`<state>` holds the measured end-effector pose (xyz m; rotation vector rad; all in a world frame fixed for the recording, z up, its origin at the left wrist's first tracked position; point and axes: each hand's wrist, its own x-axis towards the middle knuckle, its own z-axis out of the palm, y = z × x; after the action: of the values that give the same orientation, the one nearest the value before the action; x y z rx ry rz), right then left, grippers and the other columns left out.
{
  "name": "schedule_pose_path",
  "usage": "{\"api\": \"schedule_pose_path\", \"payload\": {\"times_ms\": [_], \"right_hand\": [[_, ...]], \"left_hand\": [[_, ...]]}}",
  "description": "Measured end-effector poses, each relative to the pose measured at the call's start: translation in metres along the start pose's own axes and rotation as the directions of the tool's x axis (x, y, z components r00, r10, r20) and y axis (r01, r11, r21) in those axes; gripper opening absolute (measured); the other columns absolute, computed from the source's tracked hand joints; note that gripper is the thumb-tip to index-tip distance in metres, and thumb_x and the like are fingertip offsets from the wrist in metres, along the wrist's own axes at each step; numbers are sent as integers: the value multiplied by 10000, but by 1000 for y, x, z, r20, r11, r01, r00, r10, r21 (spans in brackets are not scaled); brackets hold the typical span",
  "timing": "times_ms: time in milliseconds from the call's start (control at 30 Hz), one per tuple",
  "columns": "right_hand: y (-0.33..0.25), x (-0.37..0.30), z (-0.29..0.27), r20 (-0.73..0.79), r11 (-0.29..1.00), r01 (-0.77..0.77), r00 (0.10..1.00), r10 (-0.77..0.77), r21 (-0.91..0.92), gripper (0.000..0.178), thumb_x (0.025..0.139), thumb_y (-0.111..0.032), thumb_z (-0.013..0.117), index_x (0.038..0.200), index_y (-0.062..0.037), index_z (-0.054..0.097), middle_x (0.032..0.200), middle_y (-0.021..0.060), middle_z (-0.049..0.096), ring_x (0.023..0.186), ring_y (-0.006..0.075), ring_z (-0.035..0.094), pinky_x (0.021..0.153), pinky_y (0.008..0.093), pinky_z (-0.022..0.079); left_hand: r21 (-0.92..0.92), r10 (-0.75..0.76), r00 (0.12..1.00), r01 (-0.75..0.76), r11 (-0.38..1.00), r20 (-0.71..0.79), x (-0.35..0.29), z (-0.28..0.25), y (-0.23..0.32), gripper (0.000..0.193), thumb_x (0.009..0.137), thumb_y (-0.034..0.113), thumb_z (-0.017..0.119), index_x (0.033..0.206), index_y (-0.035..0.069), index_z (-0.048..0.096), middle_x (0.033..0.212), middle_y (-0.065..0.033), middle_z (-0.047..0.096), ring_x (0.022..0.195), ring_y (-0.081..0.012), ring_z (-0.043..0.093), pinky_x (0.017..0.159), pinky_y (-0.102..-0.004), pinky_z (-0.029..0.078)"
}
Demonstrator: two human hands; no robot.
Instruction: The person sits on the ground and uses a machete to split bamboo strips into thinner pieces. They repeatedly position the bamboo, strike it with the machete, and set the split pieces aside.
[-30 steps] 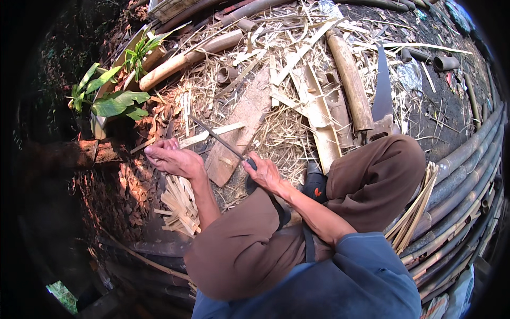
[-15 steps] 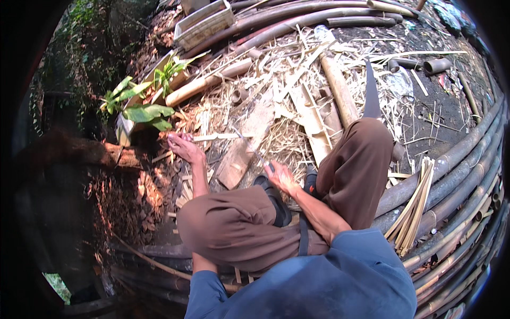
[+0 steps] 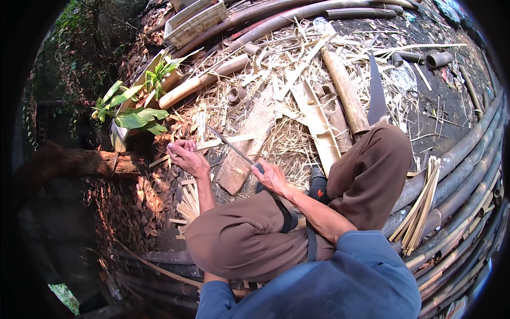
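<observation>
My left hand [image 3: 188,158] is closed around a thin, pale bamboo strip [image 3: 240,139], which sticks out to the right over a worn wooden plank [image 3: 234,175]. In my right hand [image 3: 272,176] is the dark handle of a knife [image 3: 232,147]. Its narrow blade points up and left and crosses the strip a short way from my left hand; whether it touches cannot be made out. Below my left hand, beside my bent knee, several cut strips [image 3: 188,206] lie fanned out.
Shavings [image 3: 289,143] litter the ground ahead. A split bamboo half [image 3: 317,127], a bamboo pole [image 3: 342,87] and an upright saw blade [image 3: 376,93] are near my right knee. Bundled strips [image 3: 421,210] rest on long poles [image 3: 451,194] at right. A crate [image 3: 195,24] stands far left.
The knife has swung up and left, so its blade now lies across the strip. My left hand has turned slightly, and the view has shifted a little.
</observation>
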<state>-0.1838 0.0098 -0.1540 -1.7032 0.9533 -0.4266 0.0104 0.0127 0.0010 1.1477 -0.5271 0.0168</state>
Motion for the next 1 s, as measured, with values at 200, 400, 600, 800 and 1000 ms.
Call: {"api": "schedule_pose_path", "payload": {"times_ms": [200,400,600,800,1000], "right_hand": [[76,1,-9,-56,985,-153,987,149,-82,412,979,-454,484,1035,-52,555,812,311,636,819,504,628,724,576,480],[74,-7,-21,32,965,-233,971,238,-121,510,974,-497,464,1092,-8,548,896,362,628,916,540,611,796,577,488],[46,-8,-6,85,884,-410,912,401,226,546,951,-531,499,872,3,584,631,84,527,575,214,530,570,360,439],[55,-15,-29,77,832,-445,891,446,330,470,890,-422,620,1101,-5,563,680,80,606,627,210,599,617,365,480],[52,-19,-25,115,931,-307,951,288,199,584,839,-310,624,1324,-18,481,895,146,650,800,241,641,751,368,503]], "left_hand": [[-91,-33,999,35,995,27,-6,14,-6,440,1037,436,444,766,91,409,622,29,334,564,-91,335,564,-247,321],[-114,-69,997,64,991,-33,-10,-15,-45,457,991,482,522,998,25,513,691,10,412,638,-96,407,623,-252,377],[439,-306,951,254,862,50,-50,-60,-140,615,934,252,621,1420,24,320,1012,-140,607,935,-213,589,884,-361,473],[389,-331,939,342,856,-96,-27,-35,-97,674,921,161,658,1458,11,279,1137,-226,604,1003,-258,618,875,-379,511],[-17,-406,873,426,904,270,-13,-35,-43,846,951,645,429,1426,-43,296,1245,-271,607,1174,-331,607,942,-444,513]]}}
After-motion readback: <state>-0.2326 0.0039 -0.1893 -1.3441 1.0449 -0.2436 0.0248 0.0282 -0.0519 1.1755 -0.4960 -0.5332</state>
